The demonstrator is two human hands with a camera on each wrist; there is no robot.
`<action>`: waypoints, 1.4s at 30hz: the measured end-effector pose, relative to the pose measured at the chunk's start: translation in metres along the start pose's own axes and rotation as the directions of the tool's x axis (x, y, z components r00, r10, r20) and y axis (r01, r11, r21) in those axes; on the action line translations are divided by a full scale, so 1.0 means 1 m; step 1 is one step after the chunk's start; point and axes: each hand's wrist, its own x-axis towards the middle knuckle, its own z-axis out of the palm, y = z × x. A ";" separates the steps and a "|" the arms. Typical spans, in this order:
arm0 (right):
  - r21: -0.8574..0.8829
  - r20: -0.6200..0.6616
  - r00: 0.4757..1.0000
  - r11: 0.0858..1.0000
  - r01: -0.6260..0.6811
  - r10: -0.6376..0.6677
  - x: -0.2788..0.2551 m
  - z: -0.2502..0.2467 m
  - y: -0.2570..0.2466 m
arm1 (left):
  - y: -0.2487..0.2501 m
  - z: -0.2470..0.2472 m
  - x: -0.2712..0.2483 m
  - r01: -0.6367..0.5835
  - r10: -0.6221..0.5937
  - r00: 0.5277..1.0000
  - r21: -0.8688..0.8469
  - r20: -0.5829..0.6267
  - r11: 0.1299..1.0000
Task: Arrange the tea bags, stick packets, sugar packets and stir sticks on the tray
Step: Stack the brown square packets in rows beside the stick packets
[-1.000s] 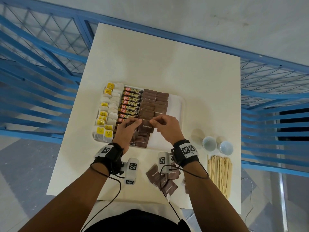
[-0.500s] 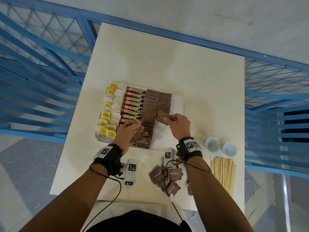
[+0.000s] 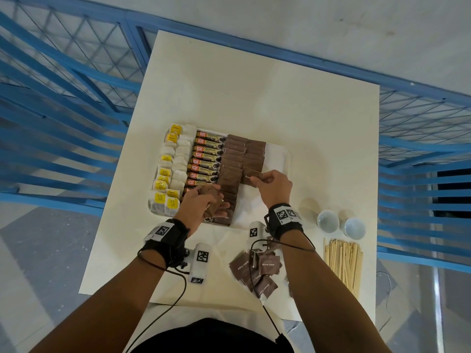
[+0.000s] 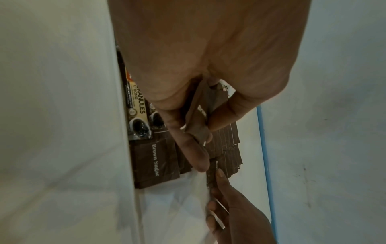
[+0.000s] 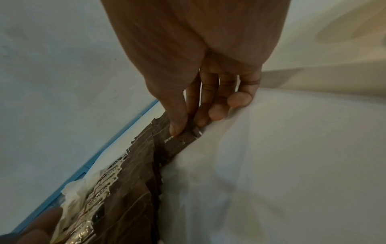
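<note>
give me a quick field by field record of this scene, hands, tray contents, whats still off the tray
left hand: left hand holds a small bunch of brown sugar packets over the tray's near edge
right hand: right hand pinches one sugar packet at the second sugar column
tray: white tray on the table
tray contents: tea bags, stick packets, sugar columns
off tray: loose sugar packets, stir sticks, two cups
</note>
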 end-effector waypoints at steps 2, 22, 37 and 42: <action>0.002 -0.010 1.000 1.000 0.001 -0.001 0.000 0.001 0.000 | -0.001 -0.001 0.001 -0.002 0.002 1.000 0.006 0.015 1.000; 0.088 0.160 0.960 0.972 0.218 -0.229 -0.030 -0.004 -0.003 | 0.001 0.006 -0.002 -0.071 0.074 0.997 0.102 -0.020 0.992; 0.138 0.355 0.883 0.951 0.276 -0.308 -0.041 0.003 -0.007 | -0.005 0.006 -0.003 -0.083 0.097 0.988 0.118 -0.118 0.990; 0.075 0.393 0.866 0.949 0.305 -0.310 -0.044 0.005 -0.003 | -0.002 0.006 -0.003 -0.079 0.099 0.986 0.149 -0.134 0.986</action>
